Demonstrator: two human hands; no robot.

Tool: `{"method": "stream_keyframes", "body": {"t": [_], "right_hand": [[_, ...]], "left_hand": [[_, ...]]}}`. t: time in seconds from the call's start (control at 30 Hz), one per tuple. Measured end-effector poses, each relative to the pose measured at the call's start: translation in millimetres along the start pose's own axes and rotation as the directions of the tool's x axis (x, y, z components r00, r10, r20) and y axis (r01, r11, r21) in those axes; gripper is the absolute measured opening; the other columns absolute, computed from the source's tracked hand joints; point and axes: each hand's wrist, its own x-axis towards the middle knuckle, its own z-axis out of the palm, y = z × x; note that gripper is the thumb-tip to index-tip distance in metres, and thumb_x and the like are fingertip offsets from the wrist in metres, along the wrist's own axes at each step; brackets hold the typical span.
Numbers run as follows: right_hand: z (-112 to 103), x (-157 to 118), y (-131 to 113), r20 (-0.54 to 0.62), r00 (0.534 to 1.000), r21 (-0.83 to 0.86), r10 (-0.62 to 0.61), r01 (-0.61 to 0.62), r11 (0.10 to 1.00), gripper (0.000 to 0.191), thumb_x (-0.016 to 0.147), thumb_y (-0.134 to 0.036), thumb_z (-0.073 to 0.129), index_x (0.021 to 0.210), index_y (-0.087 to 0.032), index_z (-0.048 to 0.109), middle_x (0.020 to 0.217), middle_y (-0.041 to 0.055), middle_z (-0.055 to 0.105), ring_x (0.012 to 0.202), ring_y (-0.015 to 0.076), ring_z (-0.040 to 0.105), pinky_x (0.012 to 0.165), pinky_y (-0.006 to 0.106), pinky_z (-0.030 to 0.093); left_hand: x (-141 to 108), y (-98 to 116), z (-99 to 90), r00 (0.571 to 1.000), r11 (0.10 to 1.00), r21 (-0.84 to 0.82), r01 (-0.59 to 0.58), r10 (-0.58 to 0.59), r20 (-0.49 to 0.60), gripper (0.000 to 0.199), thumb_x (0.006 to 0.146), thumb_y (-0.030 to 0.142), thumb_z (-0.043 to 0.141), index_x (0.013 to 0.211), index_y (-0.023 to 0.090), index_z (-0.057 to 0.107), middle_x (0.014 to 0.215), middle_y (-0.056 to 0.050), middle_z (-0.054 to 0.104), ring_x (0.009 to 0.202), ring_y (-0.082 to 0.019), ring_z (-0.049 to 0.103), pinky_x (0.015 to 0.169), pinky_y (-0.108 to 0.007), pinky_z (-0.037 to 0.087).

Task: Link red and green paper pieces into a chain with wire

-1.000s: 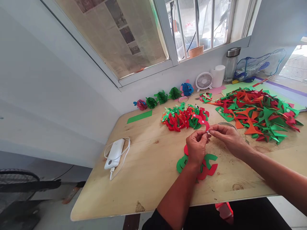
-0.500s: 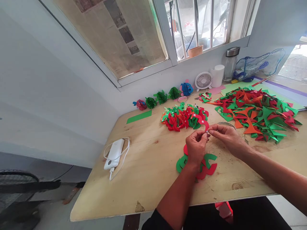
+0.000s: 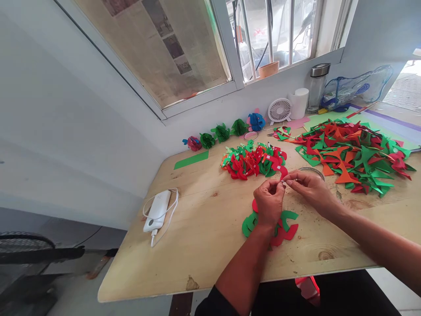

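My left hand (image 3: 269,199) and my right hand (image 3: 307,188) meet over the table with their fingertips almost touching. Both are closed in a pinch around a tiny pale piece (image 3: 283,181), too small to name. Just beyond the fingertips a curved red paper cutout (image 3: 278,166) with a small white square reaches out from a heap of red and green paper cutouts (image 3: 251,160). Under and beside my left hand lie loose curved cutouts, green (image 3: 290,215) and red (image 3: 290,231), partly covered by the hand and forearm.
A big pile of red, green and orange paper scraps (image 3: 358,153) spreads at the right. A roll of tape (image 3: 312,171) lies behind my right hand. At the left rest a white power bank (image 3: 157,211) with cable and a green strip (image 3: 191,159). A small fan (image 3: 279,110) and bottle (image 3: 318,87) stand behind.
My fingertips have shifted very slightly around the tiny pale piece, which shows less now. The view has moved a little; the paper heaps lie as before.
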Motion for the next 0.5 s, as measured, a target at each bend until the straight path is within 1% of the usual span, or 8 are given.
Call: {"method": "stream_keyframes", "body": {"t": [0.13,0.27,0.37,0.5], "right_hand": [[3.2,-1.6,2.6,-0.022,0.993,-0.109,-0.116,0.113,0.988,0.022,0.08,-0.039,0.054,0.08,-0.023,0.068,0.086,0.0065,0.068,0.082,0.0212,0.061,0.072,0.035,0.046],[3.7,-2.8,7.2,-0.014,0.981,-0.187,-0.191,0.185,0.965,0.019,0.081,-0.032,0.052,0.085,-0.024,0.069,0.089,0.006,0.068,0.089,0.0218,0.061,0.08,0.037,0.045],[3.8,-3.1,8.0,-0.027,0.974,-0.223,-0.227,0.215,0.951,0.019,0.081,-0.029,0.05,0.084,-0.023,0.069,0.089,0.0064,0.069,0.089,0.0219,0.061,0.081,0.037,0.045],[5.3,-4.4,5.8,-0.062,0.972,-0.251,-0.226,0.204,0.946,0.019,0.081,-0.028,0.049,0.082,-0.024,0.068,0.086,0.0055,0.07,0.086,0.0219,0.062,0.079,0.037,0.045]], "left_hand": [[0.4,1.8,0.0,0.999,1.0,0.013,0.006,-0.006,-0.041,0.013,0.071,0.026,0.059,0.071,0.015,0.065,0.062,-0.002,0.064,0.054,-0.01,0.055,0.054,-0.021,0.047],[0.5,2.9,-0.3,0.998,1.0,0.011,0.01,-0.009,-0.055,0.012,0.069,0.026,0.06,0.068,0.015,0.065,0.06,-0.001,0.062,0.052,-0.009,0.054,0.053,-0.021,0.045],[0.1,3.4,0.0,0.999,1.0,0.014,0.003,-0.003,-0.047,0.012,0.069,0.026,0.059,0.068,0.015,0.064,0.061,-0.001,0.063,0.053,-0.009,0.053,0.053,-0.021,0.045],[-0.4,3.5,0.6,0.999,1.0,0.003,0.011,-0.01,-0.042,0.012,0.069,0.026,0.059,0.069,0.015,0.065,0.061,-0.001,0.063,0.054,-0.01,0.054,0.054,-0.021,0.046]]}}
